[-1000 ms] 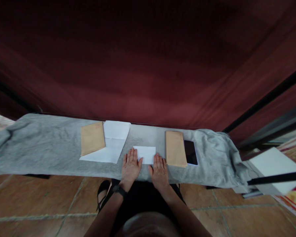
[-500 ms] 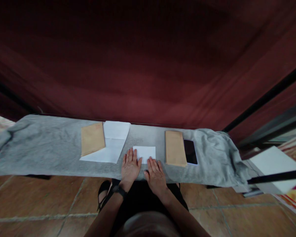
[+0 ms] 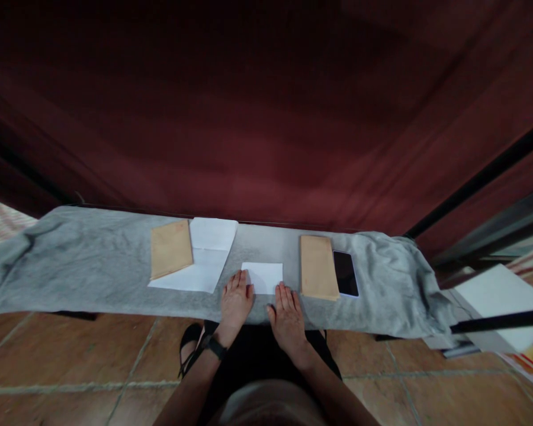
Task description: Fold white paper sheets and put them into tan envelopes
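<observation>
A small folded sheet of white paper (image 3: 264, 277) lies flat on the grey cloth in front of me. My left hand (image 3: 237, 300) rests palm down with its fingertips on the paper's left edge, fingers stretched out. At the lower right corner, my right hand (image 3: 288, 313) lies flat too, its fingertips touching the paper. Left of them are larger white sheets with a fold crease (image 3: 213, 251), partly covered by brown envelopes (image 3: 171, 248). To the right sits a stack of brown envelopes (image 3: 318, 267).
A dark-screened phone (image 3: 345, 273) lies against the right envelope stack. Grey cloth (image 3: 98, 254) covers the narrow bench, with a dark red curtain-like surface (image 3: 257, 148) behind it. A white box-like object (image 3: 500, 302) and a black bar (image 3: 501, 320) stand at the far right.
Both hands have spread slightly apart toward the paper's side edges, uncovering more of it. The view has shifted a little; the paper, envelopes and phone have stayed in place.
</observation>
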`<move>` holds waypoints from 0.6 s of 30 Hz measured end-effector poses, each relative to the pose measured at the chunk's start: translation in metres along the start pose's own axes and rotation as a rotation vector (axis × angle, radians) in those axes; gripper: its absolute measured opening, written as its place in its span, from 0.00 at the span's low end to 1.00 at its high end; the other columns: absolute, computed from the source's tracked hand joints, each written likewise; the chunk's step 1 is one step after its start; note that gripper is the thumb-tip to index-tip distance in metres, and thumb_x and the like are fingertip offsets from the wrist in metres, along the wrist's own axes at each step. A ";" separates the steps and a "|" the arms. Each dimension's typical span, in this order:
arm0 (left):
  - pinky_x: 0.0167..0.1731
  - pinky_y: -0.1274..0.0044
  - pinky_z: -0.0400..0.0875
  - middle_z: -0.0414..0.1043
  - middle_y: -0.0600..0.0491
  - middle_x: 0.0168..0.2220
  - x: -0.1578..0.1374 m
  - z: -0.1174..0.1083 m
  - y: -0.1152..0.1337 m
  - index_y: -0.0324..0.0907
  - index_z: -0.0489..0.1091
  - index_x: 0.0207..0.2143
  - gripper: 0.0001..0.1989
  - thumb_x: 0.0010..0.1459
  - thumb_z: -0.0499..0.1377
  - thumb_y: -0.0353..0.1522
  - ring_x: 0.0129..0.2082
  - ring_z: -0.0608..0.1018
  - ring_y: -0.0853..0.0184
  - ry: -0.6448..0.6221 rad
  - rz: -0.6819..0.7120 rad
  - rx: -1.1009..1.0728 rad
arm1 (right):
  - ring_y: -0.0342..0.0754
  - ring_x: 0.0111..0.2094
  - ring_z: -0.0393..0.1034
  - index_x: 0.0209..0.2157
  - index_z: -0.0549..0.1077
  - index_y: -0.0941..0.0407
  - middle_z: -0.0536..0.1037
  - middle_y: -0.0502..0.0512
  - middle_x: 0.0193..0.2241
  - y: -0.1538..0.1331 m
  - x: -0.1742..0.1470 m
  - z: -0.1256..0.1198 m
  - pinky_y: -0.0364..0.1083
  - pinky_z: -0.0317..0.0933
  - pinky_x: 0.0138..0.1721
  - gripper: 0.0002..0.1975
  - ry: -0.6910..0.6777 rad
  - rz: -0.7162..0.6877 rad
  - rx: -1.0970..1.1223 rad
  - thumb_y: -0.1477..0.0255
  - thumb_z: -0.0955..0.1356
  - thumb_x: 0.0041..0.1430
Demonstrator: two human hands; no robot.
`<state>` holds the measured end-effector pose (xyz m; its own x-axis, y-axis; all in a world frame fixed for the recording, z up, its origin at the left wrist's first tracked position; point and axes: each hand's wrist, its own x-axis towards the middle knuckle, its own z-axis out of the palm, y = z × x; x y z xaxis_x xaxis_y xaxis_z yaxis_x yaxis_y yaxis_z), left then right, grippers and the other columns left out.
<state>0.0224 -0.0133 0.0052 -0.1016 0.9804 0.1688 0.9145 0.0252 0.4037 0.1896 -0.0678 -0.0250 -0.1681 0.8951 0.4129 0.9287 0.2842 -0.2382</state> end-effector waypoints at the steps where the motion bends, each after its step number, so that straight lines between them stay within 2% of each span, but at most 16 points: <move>1: 0.58 0.60 0.62 0.68 0.40 0.61 0.002 -0.002 0.001 0.37 0.64 0.62 0.26 0.62 0.52 0.34 0.60 0.68 0.52 -0.004 -0.027 -0.067 | 0.57 0.64 0.59 0.68 0.55 0.63 0.63 0.67 0.64 0.000 0.000 0.001 0.58 0.52 0.65 0.30 0.004 0.001 0.005 0.66 0.62 0.69; 6: 0.57 0.63 0.62 0.77 0.44 0.48 0.019 -0.009 0.000 0.39 0.72 0.52 0.23 0.53 0.60 0.33 0.49 0.76 0.56 -0.014 -0.271 -0.594 | 0.58 0.64 0.59 0.66 0.58 0.64 0.64 0.67 0.64 -0.001 0.002 0.001 0.59 0.52 0.64 0.28 -0.004 0.017 0.017 0.68 0.61 0.68; 10: 0.43 0.68 0.71 0.78 0.49 0.38 0.026 -0.011 -0.007 0.39 0.73 0.49 0.23 0.51 0.62 0.38 0.38 0.78 0.61 -0.019 -0.380 -0.762 | 0.57 0.64 0.58 0.65 0.60 0.65 0.65 0.67 0.63 -0.002 0.003 -0.001 0.58 0.51 0.65 0.27 -0.017 0.032 0.013 0.69 0.62 0.67; 14: 0.31 0.74 0.71 0.76 0.52 0.31 0.021 -0.014 -0.008 0.35 0.69 0.54 0.31 0.50 0.62 0.41 0.31 0.77 0.64 -0.043 -0.452 -0.928 | 0.58 0.63 0.60 0.63 0.64 0.65 0.68 0.68 0.61 -0.004 0.009 -0.006 0.59 0.50 0.65 0.27 -0.017 0.047 0.015 0.69 0.64 0.66; 18: 0.27 0.76 0.69 0.77 0.51 0.33 0.017 -0.025 0.006 0.36 0.72 0.52 0.30 0.47 0.64 0.42 0.31 0.77 0.65 -0.071 -0.465 -1.046 | 0.56 0.57 0.67 0.61 0.67 0.59 0.73 0.63 0.58 -0.004 0.028 -0.015 0.56 0.56 0.62 0.23 -0.030 0.046 0.047 0.73 0.63 0.65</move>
<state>0.0157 -0.0012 0.0332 -0.2920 0.9284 -0.2299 0.0173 0.2455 0.9693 0.1857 -0.0488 0.0005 -0.1360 0.9173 0.3741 0.9194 0.2576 -0.2973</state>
